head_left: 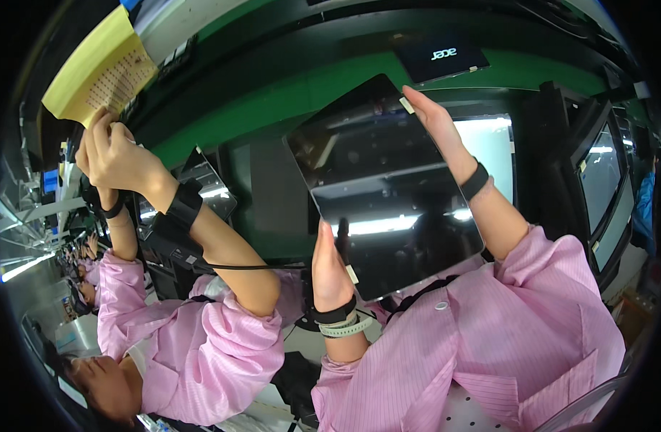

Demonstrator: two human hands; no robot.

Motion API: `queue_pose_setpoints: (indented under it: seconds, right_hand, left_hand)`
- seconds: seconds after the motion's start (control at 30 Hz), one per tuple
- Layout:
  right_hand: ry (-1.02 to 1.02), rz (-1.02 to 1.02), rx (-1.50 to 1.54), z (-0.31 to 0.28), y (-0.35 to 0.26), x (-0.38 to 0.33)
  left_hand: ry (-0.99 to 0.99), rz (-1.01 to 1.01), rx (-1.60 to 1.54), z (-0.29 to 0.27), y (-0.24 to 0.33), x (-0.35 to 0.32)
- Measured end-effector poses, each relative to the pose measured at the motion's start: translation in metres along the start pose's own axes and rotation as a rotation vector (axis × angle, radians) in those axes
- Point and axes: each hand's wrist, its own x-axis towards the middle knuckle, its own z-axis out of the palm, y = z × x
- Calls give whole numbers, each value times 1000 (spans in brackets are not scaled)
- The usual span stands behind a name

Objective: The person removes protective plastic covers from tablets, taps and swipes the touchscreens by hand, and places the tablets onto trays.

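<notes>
A black glossy tablet-like screen panel (388,187) is held tilted in front of my chest, between my two hands. My left hand (332,272) grips its lower left edge, beside a small pale tab. At the upper right edge my right hand (440,129) holds it, the fingers partly behind the panel and close to another pale tab. Ceiling lights reflect in the dark glass, and small spots show on its surface. Beneath my right forearm lies a lit, whitish screen (490,155), partly covered by the wrist.
Another dark tablet with a lit logo (446,59) lies at the far side of the green mat (273,115). Black racks with screens (603,176) stand at right. On my left, a co-worker's hand (125,155) holds a yellow sheet (104,72), near another dark panel (204,183).
</notes>
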Motion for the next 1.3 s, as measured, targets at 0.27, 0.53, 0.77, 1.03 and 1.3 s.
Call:
queue_pose_setpoints:
  seconds: [0.27,0.53,0.77,1.03,1.3]
  right_hand:
    - [-118,-331,-618,-49,37,113]
    - [-70,-300,-543,-35,19,165]
    - [-191,-185,-134,-30,-1,182]
    - [58,-574,-719,-17,-14,163]
    - [38,-737,-715,-5,-19,147]
  left_hand:
    - [-26,76,12,-12,25,73]
    - [-182,342,466,-6,34,144]
    - [-325,376,336,18,49,170]
    - [-426,381,196,15,42,184]
    - [-537,394,132,8,37,195]
